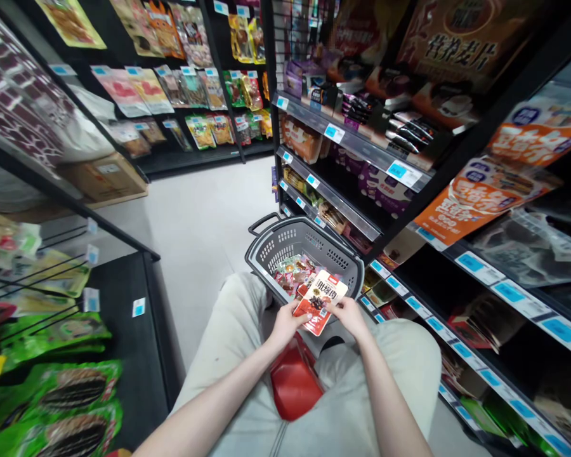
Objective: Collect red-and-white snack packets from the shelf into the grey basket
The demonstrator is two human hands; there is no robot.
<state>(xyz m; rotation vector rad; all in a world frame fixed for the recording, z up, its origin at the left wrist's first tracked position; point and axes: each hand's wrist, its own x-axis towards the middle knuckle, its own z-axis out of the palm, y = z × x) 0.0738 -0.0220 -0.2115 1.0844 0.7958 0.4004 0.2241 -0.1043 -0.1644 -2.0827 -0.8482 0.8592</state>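
Note:
A red and white snack packet (pixel 327 291) with dark lettering is held in front of my knees, over the near end of a grey shopping basket. My left hand (pixel 287 322) pinches its lower left edge, and my right hand (pixel 349 315) grips its right side. Part of another packet seems to show behind it, too overlapped to make out. The grey basket (pixel 348 261) stands on the floor with its handle at the far left. Inside lie several small colourful packets (pixel 292 270); the basket's near wall is partly hidden by my hands and legs.
A red object (pixel 294 381) lies between my thighs. Close on my right rises a shelf unit (pixel 400 174) with boxes and bags. To my left stands a black rack (pixel 143 343) with green seed bags (pixel 71 387). A cardboard box (pixel 102 178) sits at the back left.

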